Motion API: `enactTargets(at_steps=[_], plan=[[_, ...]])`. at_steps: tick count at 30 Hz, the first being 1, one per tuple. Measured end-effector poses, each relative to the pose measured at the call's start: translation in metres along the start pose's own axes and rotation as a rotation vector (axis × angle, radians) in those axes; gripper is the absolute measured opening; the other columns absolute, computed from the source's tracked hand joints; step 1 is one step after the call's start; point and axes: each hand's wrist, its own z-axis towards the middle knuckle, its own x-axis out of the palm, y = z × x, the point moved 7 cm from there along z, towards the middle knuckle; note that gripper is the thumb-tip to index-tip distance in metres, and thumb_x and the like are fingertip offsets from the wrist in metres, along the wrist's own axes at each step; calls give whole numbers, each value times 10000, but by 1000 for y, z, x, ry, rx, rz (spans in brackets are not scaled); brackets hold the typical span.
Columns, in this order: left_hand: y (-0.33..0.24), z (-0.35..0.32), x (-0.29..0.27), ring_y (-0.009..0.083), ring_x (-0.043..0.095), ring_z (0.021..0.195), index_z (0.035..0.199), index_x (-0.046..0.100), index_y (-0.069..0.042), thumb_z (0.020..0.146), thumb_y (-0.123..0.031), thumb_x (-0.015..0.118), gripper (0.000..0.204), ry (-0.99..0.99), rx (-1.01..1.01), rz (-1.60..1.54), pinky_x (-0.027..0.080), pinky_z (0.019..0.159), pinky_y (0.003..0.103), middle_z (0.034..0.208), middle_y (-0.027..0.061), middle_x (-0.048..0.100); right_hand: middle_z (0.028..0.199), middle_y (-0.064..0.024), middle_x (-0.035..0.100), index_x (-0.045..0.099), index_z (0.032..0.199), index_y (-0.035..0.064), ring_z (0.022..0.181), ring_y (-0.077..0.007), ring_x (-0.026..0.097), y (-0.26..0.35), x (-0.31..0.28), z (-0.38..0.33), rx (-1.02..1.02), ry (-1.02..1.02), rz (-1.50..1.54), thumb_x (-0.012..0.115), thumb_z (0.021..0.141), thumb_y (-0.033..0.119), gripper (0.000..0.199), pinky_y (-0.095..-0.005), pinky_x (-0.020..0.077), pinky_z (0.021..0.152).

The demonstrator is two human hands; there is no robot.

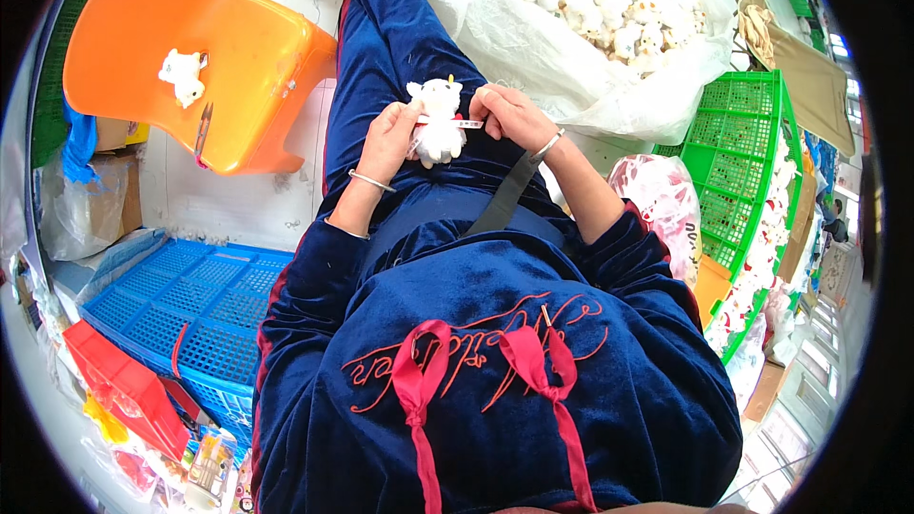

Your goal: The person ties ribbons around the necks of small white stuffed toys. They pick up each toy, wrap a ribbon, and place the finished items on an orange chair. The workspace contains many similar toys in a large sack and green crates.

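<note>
A small white plush toy [441, 141] stands upright over my lap, a bit of yellow on top of its head. Around its middle runs a narrow white ribbon [466, 124] with red marks, stretched out toward the right. My left hand [388, 141] is closed on the toy's left side, fingertips at the ribbon. On the other side my right hand [515, 118] is closed in a pinch at the ribbon's free end; its fingertips partly hide what they grip.
An orange plastic chair [243, 33] at the left bears another white plush toy [183, 76] and thread snips [204, 131]. A clear plastic sheet [571, 86] at the far right holds many small plush toys. Green crates [733, 148] stand right, blue crates [205, 290] left.
</note>
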Motion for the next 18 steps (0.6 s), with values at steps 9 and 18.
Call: enactTargets(at_steps=[9,18], plan=[[-2,-3,-1,138,589,625,1009,649,0,1071,-455,431,508,12,-51,26,491,576,275,791,74,635,940,-55,667,623,1162,20,717,-95,617,6,16,6,51,-82,89,527,1043,397,407,-236,470,588],[-14,15,25,111,602,680,1030,644,-54,1028,-282,467,289,245,-25,158,471,597,221,1109,76,679,1133,-221,688,611,1227,-54,1063,-281,667,5,-19,-4,-81,-405,-42,893,633,465,838,-373,516,962]])
